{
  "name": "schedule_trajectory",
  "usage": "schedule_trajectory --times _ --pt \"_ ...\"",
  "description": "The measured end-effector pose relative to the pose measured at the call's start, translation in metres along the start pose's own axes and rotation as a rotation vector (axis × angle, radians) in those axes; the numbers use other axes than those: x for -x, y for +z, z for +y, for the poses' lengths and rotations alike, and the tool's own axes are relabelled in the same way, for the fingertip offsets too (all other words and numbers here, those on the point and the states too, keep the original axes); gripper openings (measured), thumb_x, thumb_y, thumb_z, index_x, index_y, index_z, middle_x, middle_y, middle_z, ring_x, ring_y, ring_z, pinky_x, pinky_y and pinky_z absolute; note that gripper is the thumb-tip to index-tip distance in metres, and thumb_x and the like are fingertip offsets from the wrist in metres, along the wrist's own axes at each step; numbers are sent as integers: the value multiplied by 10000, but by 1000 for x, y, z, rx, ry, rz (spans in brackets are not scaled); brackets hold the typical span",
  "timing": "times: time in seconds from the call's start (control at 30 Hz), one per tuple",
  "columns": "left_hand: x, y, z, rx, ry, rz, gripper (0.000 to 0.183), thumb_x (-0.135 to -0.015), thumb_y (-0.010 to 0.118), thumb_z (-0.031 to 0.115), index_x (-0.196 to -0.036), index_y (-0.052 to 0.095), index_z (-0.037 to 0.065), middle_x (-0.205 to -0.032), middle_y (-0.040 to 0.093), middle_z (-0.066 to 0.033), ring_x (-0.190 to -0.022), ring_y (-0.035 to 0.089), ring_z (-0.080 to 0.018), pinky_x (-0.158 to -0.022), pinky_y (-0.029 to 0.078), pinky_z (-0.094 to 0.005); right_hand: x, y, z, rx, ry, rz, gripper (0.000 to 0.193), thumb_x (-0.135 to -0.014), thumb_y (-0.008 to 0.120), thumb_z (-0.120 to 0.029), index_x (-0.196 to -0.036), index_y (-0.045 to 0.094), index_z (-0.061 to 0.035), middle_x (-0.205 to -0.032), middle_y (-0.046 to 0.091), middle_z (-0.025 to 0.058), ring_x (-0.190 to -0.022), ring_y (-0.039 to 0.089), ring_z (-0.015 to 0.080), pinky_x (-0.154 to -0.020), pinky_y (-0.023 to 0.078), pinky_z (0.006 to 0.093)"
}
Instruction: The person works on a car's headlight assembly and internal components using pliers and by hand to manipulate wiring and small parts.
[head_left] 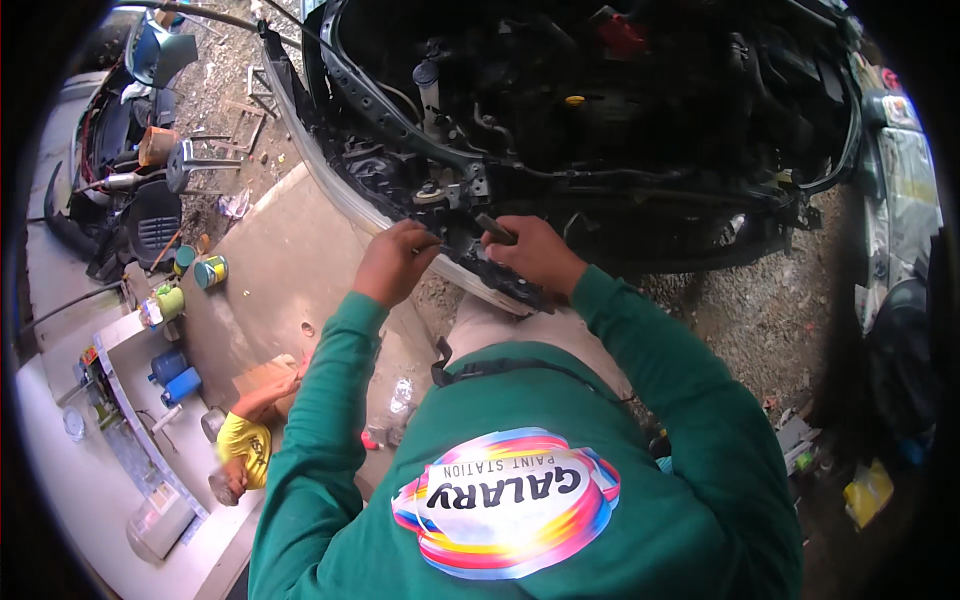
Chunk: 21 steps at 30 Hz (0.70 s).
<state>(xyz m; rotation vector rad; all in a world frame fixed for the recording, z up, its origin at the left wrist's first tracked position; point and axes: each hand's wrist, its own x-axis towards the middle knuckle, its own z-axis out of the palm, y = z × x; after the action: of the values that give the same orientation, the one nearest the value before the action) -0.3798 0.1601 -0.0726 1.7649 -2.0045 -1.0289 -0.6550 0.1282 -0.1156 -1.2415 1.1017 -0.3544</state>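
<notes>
My right hand (540,258) is closed around a short, dark grey bar-like tool (497,230), its end sticking out toward the car. My left hand (394,264) is bent with its fingertips pinched together above the pale curved edge piece (345,200) at the car's front corner. Whatever those fingertips hold, if anything, is too small to make out. Between and beyond both hands lie black parts and a metal bracket (477,185) at the corner of the open engine bay (560,130).
A yellow cap (574,100) and a white reservoir (427,85) show in the bay. At lower left a person in a yellow shirt (243,450) crouches by a flat board (270,250). Paint cans (211,271), a stool (185,166) and loose car parts (150,225) stand at left.
</notes>
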Motion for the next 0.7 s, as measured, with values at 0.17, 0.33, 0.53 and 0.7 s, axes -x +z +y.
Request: schedule_trajectory --times 0.17,0.33,0.53,0.7 --pt "-34 -24 -25 -34 151 -172 164 -907 801 76 -1060 816 20 -1019 734 -150 -911 740 -354 -827 609 -413 -40 31 -28 85 -49 -11 210 -895 807 -175 -1039 779 -24 -949 770 184 -871 738 332 -834 567 414" --pt "-45 -32 -41 96 169 -240 150 -919 770 157 -1025 827 67 -1026 740 -143 -981 726 -380 -866 590 -466 -66 51 -30 199 20 -46 197 -894 809 -189 -1026 773 -46 -900 761 177 -832 727 363 -801 567 436" --pt "-26 -11 -66 17 152 -169 133 -938 778 176 -1019 816 77 -1121 747 -83 -954 744 -363 -824 610 -470 -69 61 -16 232 93 -28 173 -913 799 -135 -1049 769 -32 -880 753 110 -839 722 212 -815 556 369" --pt "-14 9 -80 37 93 -16 105 -927 809 120 -1020 802 71 -1074 727 -92 -923 752 -339 -794 625 -422 -74 53 5 218 174 -14 176 -906 796 -138 -1047 773 -36 -912 767 141 -851 740 267 -818 563 386"
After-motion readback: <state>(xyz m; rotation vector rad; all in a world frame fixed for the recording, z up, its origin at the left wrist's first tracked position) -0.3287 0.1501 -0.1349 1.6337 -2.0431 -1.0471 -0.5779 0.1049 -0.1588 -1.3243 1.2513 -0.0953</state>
